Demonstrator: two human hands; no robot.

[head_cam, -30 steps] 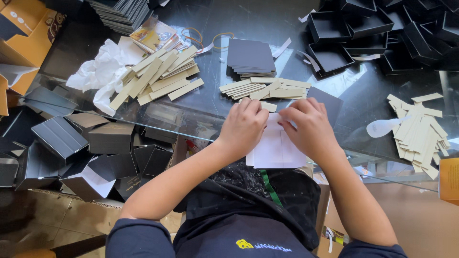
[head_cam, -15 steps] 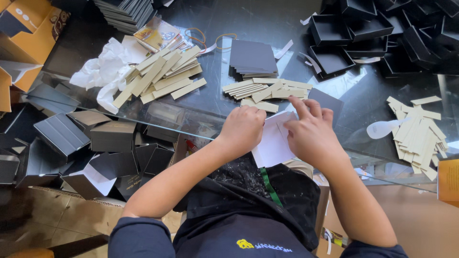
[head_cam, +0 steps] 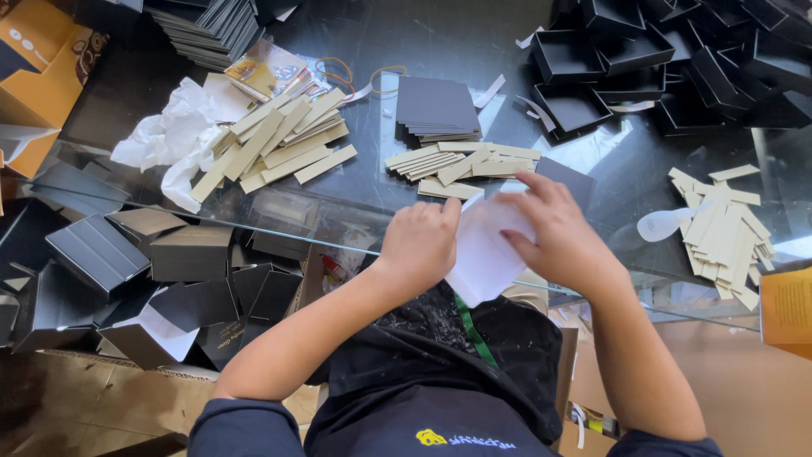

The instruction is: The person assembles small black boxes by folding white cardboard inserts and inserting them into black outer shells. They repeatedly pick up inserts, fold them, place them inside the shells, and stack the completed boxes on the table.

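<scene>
White paper sheet (head_cam: 485, 254): thin, plain, roughly rectangular, held at the near edge of the glass tabletop. Its lower corner hangs past the table edge, pointing down over the dark apron. Upper part is covered by fingers; the top edge shows between both hands. Surface looks flat, slightly bent along the right side. Sheet sits tilted, one corner toward the body. Just beyond it lie loose beige cardboard strips (head_cam: 461, 162) on the glass.
</scene>
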